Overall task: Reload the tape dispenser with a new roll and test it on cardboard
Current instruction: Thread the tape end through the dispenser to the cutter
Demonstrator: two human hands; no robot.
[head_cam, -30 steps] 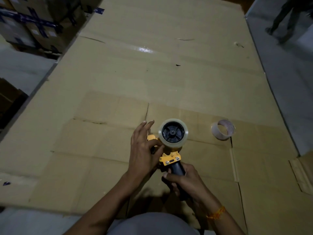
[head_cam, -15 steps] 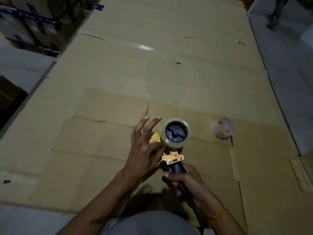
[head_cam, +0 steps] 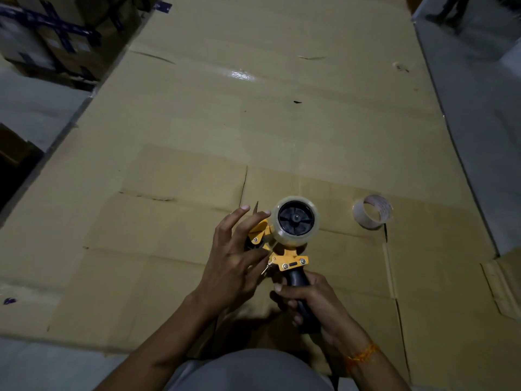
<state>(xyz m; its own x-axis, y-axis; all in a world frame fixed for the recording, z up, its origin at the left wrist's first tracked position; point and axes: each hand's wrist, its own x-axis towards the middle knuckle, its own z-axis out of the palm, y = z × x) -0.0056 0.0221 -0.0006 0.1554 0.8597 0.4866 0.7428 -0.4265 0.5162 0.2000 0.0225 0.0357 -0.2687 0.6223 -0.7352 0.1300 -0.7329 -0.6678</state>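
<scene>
Right hand [head_cam: 315, 301] wrapped tight on dispenser [head_cam: 290, 259] handle; left hand [head_cam: 235, 255] fingers now spread, lifted off new roll [head_cam: 296, 220]. Prob threading tape end next, w/ cardboard [head_cam: 253, 122] test after.

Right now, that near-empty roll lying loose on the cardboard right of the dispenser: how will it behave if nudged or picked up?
The spent roll looks like a thin ring with little tape left, so probably very light. It appears to rest tilted on its curved edge, so a nudge may send it rolling across the flat cardboard. The thin wall would likely flex if squeezed.
</scene>
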